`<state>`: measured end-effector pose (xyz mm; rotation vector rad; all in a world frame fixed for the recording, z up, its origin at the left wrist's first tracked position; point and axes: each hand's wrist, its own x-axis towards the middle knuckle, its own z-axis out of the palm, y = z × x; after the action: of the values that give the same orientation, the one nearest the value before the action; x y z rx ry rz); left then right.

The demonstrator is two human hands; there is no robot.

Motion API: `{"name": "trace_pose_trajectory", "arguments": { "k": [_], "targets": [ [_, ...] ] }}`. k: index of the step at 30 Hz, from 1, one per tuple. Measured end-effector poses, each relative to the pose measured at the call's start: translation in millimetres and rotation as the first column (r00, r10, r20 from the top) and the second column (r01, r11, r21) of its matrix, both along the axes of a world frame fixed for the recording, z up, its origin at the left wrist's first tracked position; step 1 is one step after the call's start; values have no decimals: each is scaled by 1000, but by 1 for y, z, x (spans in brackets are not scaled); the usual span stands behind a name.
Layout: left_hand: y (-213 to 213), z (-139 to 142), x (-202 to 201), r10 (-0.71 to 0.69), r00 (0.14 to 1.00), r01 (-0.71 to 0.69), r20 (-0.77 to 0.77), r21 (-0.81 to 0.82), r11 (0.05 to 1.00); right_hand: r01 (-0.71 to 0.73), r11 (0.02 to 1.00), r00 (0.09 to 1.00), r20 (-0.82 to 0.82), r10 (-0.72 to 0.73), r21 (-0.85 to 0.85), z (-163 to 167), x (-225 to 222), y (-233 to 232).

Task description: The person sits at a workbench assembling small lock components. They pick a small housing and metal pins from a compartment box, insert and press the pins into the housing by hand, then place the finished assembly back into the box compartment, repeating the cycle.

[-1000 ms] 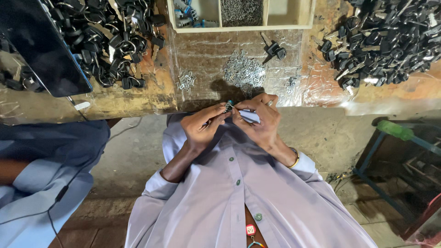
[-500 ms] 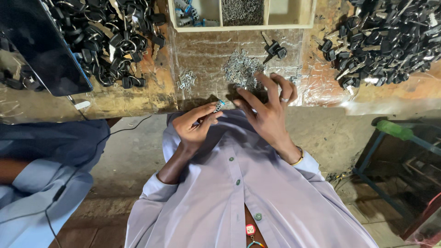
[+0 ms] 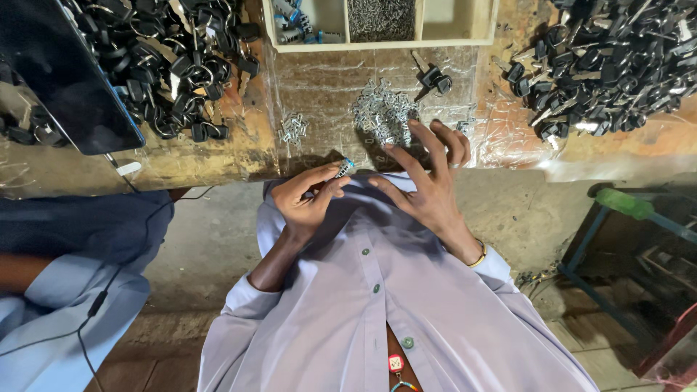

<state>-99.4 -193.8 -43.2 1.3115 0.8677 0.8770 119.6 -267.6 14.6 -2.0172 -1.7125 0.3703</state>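
My left hand (image 3: pixel 308 199) pinches a small silver lock cylinder (image 3: pixel 344 168) between thumb and fingertips, just below the bench edge. My right hand (image 3: pixel 428 181) is spread open, fingers reaching over a heap of small silver metal parts (image 3: pixel 381 112) on the plastic-covered bench (image 3: pixel 327 72). It holds nothing. A ring shows on one finger and a yellow bangle on the wrist.
Piles of black-headed keys lie at the left (image 3: pixel 174 65) and right (image 3: pixel 610 58). A divided wooden tray (image 3: pixel 377 45) sits at the back. A dark tablet (image 3: pixel 58 80) leans at left. Another person's blue sleeve (image 3: pixel 65 290) is at lower left. A single black key (image 3: pixel 434 76) lies nearby.
My right hand has let go of the cylinder and moved up and right, opening over the heap of silver parts. My left hand stays in place with the cylinder.
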Motion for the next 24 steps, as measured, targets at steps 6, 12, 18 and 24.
{"name": "trace_pose_trajectory", "arguments": {
  "k": [6, 12, 18, 24],
  "targets": [
    [-1, -1, 2, -12, 999, 12, 48, -1, 1000, -170, 969, 974, 178, 138, 179, -11, 6, -15],
    [-1, 0, 4, -30, 999, 31, 34, -37, 999, -61, 958, 950, -277, 141, 280, -21, 6, -16],
    [-1, 2, 8, -42, 999, 42, 17, -52, 998, 64, 970, 901, -432, 44, 233, -21, -8, 1],
    [1, 1, 8, -62, 997, 63, 36, -44, 997, 77, 985, 894, -449, -2, 151, -6, -19, 13]
  ]
}}
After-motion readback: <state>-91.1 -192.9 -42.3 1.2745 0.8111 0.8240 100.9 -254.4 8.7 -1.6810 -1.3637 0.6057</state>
